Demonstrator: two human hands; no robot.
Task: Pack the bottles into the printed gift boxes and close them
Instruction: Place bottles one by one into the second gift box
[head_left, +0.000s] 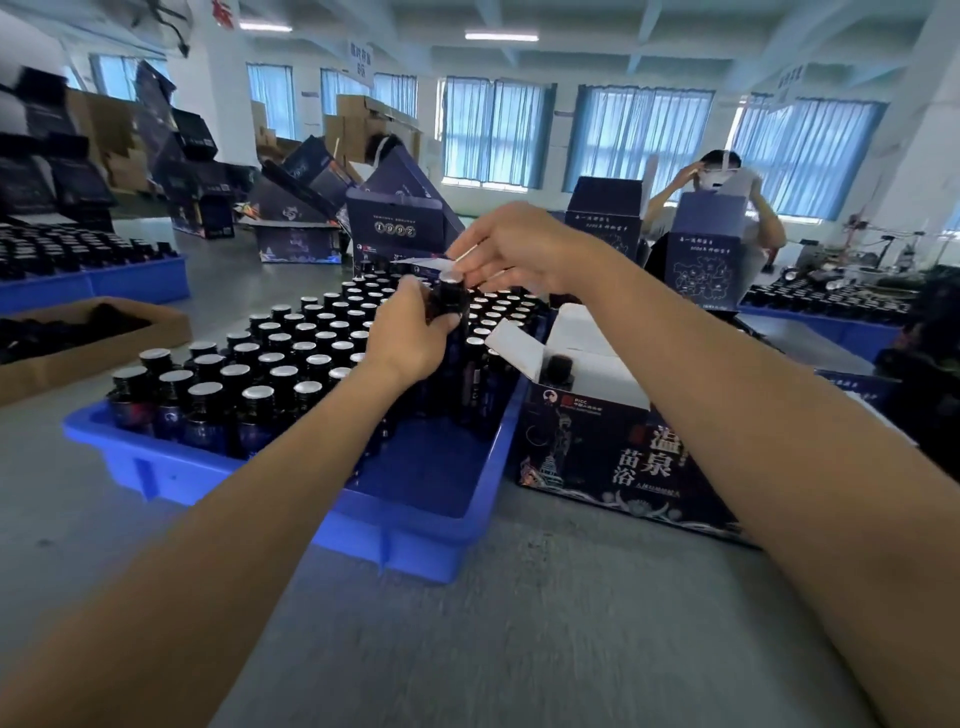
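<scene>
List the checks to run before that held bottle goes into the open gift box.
1. Grip: left hand holds the held bottle over the blue tray: ok.
2. Cap tight: right hand has its fingers at it: cannot tell.
3. Gift box flaps open: ok.
4. Room inside: boxed bottle at one end, white space beside it: ok.
5. Box steadied: no hand on it: not ok.

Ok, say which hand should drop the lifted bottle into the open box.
Left, probably: the left hand grips the bottle, with the open box close beside it; the right hand is only at its cap.
</scene>
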